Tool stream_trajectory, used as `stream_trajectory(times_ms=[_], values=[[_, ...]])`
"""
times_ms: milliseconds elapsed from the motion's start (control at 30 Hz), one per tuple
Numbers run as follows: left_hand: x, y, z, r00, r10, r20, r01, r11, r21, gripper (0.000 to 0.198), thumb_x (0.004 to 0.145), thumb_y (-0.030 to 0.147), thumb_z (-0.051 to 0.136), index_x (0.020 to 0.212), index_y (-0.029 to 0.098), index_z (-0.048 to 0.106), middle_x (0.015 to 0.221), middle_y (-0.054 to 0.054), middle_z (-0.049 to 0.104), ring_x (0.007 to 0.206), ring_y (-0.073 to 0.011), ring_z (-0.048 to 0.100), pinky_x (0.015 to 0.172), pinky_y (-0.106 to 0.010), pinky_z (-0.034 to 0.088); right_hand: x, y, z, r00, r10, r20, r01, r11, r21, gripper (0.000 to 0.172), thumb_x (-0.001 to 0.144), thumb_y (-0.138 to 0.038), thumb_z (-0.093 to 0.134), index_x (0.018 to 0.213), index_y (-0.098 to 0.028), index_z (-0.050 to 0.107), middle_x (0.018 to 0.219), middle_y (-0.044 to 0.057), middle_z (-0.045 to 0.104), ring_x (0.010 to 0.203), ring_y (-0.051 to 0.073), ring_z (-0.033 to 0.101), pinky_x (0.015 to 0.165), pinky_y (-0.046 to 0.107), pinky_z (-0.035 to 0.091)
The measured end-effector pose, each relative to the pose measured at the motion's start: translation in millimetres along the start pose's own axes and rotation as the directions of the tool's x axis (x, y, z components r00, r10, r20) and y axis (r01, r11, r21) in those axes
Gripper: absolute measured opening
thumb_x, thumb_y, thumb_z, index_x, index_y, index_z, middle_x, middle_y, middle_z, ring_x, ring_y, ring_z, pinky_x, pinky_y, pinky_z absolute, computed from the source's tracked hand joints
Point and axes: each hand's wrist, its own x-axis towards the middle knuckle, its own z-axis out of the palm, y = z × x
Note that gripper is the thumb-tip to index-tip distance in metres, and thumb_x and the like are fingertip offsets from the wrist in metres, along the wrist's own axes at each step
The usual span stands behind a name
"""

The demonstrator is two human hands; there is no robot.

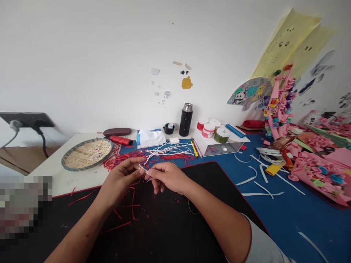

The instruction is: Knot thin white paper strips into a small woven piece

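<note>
My left hand (124,177) and my right hand (168,178) meet over the black mat (164,226), fingertips almost touching. Both pinch a short piece of white cord (143,168) between thumb and forefinger. How the cord is bent or knotted between the fingertips is too small to tell. Just beyond my hands lies a bundle of white cords (170,149), with a pile of red cords (123,159) beside and beneath it. Short red cord pieces (133,204) are scattered on the mat below my left hand.
A woven round tray (87,153) stands at the left, near a red thread spool (120,140). Behind are a black thermos (186,120) and a white box (214,142) bearing ribbon rolls. White strips (260,193) and pink paper flowers (315,168) lie at the right.
</note>
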Motion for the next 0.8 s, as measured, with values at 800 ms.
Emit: stream_trajectory(times_ms=[800], values=[[-0.9,-5.0,9.6,0.994,-0.089,-0.064,0.08,0.988,-0.131,0.031,0.065,0.048,0.094,0.073,0.021,0.081,0.073,-0.003,0.076,0.076,-0.02,0.069,0.073,-0.029,0.05,-1.0,-3.2,6.1,1.0,0.008,-0.027,-0.009,1.0,-0.016,0.028,0.104,-0.038,0.054,0.09,-0.016,0.063,0.064,-0.002,0.065,0.05,0.009,0.064,0.044,0.017,0.041]])
